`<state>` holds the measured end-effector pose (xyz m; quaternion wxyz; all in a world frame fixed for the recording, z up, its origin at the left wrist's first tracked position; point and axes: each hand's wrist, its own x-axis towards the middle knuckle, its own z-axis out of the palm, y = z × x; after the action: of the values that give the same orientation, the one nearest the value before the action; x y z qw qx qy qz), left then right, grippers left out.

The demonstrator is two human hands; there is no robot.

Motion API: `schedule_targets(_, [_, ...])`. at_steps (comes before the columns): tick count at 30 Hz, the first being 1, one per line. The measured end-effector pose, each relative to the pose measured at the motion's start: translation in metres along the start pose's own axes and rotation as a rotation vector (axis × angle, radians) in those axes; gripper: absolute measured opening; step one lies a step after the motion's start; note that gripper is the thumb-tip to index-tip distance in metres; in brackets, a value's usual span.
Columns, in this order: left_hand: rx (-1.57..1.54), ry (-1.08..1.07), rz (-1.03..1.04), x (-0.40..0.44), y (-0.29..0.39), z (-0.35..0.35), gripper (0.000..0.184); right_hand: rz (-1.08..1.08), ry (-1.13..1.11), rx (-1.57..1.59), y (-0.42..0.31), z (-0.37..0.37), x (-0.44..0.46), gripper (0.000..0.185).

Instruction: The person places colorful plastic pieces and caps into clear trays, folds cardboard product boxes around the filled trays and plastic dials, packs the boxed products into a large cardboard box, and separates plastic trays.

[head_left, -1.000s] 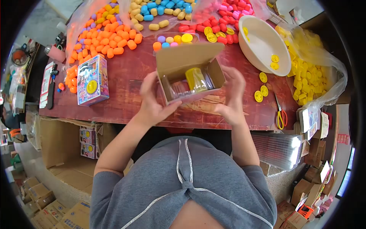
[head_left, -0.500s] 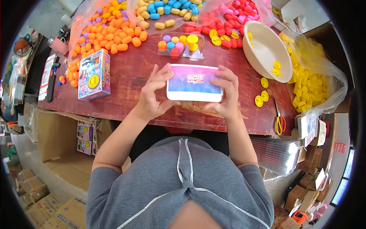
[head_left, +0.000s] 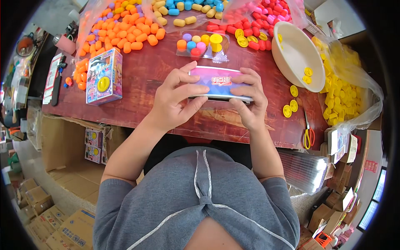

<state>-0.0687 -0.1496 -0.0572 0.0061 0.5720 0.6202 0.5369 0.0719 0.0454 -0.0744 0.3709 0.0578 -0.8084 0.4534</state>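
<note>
A pink and blue box [head_left: 221,80] with a printed flap faces up between both hands, over the red table [head_left: 146,98]. My left hand [head_left: 177,96] grips its left end, fingers on the flap and thumb at the near edge. My right hand [head_left: 251,96] holds the right end in the same way. A dark gap shows along the near edge of the flap; the inside is hidden. Just beyond the box lies a clear tray [head_left: 225,45] with colored balls and a yellow piece. Another printed box [head_left: 104,77] stands at the left.
Orange capsules [head_left: 133,31] lie at the back left, red ones [head_left: 250,29] at the back right. A white basin [head_left: 296,54], bagged yellow parts [head_left: 343,93], loose yellow discs [head_left: 294,91] and scissors [head_left: 308,135] are at the right. An open carton [head_left: 66,154] sits below left.
The box was open towards me, with a yellow piece and clear plastic visible inside. Its printed flap now covers the opening. My right hand has closed onto the box, and the fingers press on the flap.
</note>
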Motion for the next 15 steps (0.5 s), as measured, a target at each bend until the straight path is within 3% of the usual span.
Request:
schedule_targets(3, [-0.003,-0.031,0.013,0.0,-0.004,-0.001,0.019,-0.019,-0.074,-0.032,0.007,-0.005,-0.002,0.036])
schedule_targets(8, [0.019,-0.024,0.09,-0.011,-0.015,0.002,0.026,-0.267,-0.089,-0.174,0.028,0.001,-0.016,0.053])
schedule_targets(12, [-0.099,0.05,0.045,-0.014,-0.018,0.003,0.019,-0.02,0.149,-0.161,0.006,0.016,-0.007,0.076])
schedule_targets(15, [-0.093,0.04,0.07,-0.015,-0.021,0.001,0.021,0.147,0.039,0.047,0.007,0.011,-0.006,0.083])
